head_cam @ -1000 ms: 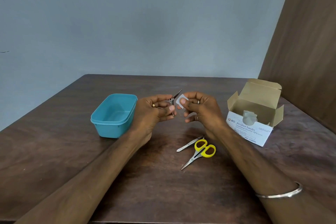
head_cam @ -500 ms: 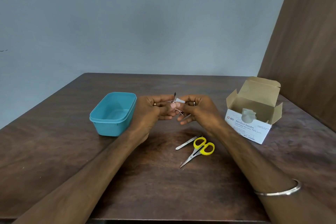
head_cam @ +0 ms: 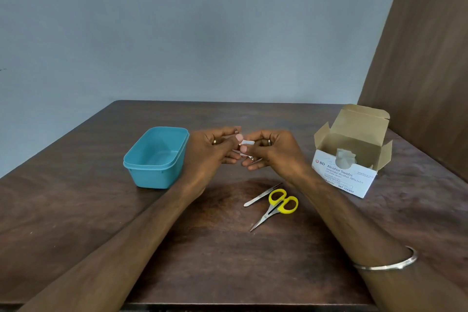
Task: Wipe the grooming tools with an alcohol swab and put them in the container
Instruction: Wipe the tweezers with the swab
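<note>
Head view shows a small silver metal nail clipper (head_cam: 249,157), mostly hidden, pinched in the curled fingers of the left hand (head_cam: 215,152) above the middle of the dark brown wooden table (head_cam: 215,256); its one visible end pokes out low and toward the right hand (head_cam: 273,152), so its long axis seems to slant down from the left grip. The right hand's fingers and thumb pinch a small white alcohol swab (head_cam: 247,143) right against the clipper, the two hands touching. The open teal plastic container (head_cam: 157,157) stands just beside the left hand, toward the table's left edge, so the left hand is nearer for the drop. Nearer the front edge lie silver metal tweezers (head_cam: 260,196) touching yellow-handled small scissors (head_cam: 278,206), probably unwiped. An open white cardboard swab box (head_cam: 347,175) stands toward the right edge.
</note>
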Demonstrator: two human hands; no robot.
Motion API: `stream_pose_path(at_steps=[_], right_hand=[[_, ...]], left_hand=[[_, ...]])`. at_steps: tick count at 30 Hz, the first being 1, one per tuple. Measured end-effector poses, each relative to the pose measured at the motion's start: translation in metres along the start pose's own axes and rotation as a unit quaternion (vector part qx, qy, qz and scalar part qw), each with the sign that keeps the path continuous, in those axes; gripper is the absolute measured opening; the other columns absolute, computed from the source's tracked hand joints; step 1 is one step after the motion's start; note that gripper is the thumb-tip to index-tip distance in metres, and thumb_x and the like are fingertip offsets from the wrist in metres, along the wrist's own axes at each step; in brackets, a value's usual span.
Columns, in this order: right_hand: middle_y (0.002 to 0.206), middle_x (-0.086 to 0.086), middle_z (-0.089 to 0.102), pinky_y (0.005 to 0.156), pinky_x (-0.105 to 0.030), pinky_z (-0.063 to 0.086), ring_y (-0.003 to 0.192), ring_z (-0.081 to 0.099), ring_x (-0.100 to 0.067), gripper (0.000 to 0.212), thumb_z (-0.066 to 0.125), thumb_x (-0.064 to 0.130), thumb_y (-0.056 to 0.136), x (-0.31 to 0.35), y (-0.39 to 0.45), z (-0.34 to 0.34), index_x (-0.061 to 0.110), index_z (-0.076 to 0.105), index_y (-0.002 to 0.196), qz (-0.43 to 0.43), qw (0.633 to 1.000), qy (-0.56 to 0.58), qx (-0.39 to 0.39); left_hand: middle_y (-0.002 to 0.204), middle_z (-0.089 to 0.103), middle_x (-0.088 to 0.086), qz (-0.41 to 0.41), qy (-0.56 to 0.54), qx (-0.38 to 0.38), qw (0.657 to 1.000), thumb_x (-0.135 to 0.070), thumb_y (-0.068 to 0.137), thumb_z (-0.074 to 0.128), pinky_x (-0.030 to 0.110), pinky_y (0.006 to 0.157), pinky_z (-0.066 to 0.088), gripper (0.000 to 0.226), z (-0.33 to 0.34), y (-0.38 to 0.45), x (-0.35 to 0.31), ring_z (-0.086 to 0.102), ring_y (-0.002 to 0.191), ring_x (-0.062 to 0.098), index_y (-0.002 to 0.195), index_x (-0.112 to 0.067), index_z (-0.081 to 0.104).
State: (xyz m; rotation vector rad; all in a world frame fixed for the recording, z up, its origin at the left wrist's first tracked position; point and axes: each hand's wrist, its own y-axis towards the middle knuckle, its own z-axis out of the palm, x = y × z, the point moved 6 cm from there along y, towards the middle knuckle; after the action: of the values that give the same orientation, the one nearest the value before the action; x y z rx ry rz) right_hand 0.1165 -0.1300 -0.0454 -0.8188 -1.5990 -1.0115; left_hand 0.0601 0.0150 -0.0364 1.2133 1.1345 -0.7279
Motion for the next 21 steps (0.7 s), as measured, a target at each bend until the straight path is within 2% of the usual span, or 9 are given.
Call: stream_pose_path(at_steps=[3,6,13,17,21], right_hand=[[0.076,-0.017,0.072,0.060,-0.035,0.062,0.063,0.074,-0.024,0.008,0.077,0.007,0.085,0.0006,-0.0005,-0.0019,0.007,0.073,0.093,-0.002,1.000,-0.003,-0.014],[0.073,-0.014,0.074,0.060,-0.034,0.062,0.062,0.074,-0.024,0.001,0.074,0.011,0.088,0.0023,-0.0019,-0.0025,0.010,0.074,0.088,-0.007,1.000,0.002,-0.021],[0.082,-0.020,0.071,0.067,-0.036,0.063,0.066,0.075,-0.025,0.016,0.076,-0.002,0.083,0.0032,-0.0020,-0.0008,0.003,0.072,0.097,0.003,1.000,0.009,-0.013],[0.077,-0.015,0.074,0.065,-0.033,0.063,0.066,0.075,-0.023,0.009,0.075,0.002,0.085,0.0035,-0.0020,-0.0017,0.009,0.073,0.090,0.000,1.000,0.014,-0.020],[0.079,-0.016,0.072,0.066,-0.029,0.063,0.066,0.075,-0.020,0.016,0.071,-0.005,0.086,0.0018,-0.0011,0.0007,0.001,0.072,0.101,0.002,1.000,0.021,-0.001]], left_hand=[[0.080,0.078,0.004,0.019,0.011,0.007,1.000,-0.017,0.092,0.068,0.029,0.066,0.062,0.013,0.0016,-0.0020,-0.0041,0.075,0.072,0.023,0.097,-0.027,0.074],[0.081,0.078,0.003,0.027,0.017,0.010,0.999,-0.017,0.092,0.067,0.028,0.066,0.062,0.013,0.0020,-0.0016,-0.0046,0.075,0.072,0.022,0.097,-0.026,0.075],[0.079,0.077,0.001,0.026,0.035,-0.007,0.999,-0.018,0.093,0.067,0.029,0.066,0.062,0.010,-0.0007,0.0014,-0.0010,0.075,0.070,0.018,0.095,-0.022,0.076],[0.081,0.077,0.002,0.023,0.033,-0.007,0.999,-0.016,0.093,0.066,0.029,0.065,0.062,0.013,-0.0010,0.0017,0.0000,0.075,0.070,0.019,0.102,-0.014,0.076],[0.081,0.077,0.003,0.021,0.043,-0.022,0.999,-0.014,0.093,0.067,0.029,0.065,0.062,0.014,-0.0046,0.0034,0.0012,0.075,0.070,0.018,0.104,-0.012,0.075]])
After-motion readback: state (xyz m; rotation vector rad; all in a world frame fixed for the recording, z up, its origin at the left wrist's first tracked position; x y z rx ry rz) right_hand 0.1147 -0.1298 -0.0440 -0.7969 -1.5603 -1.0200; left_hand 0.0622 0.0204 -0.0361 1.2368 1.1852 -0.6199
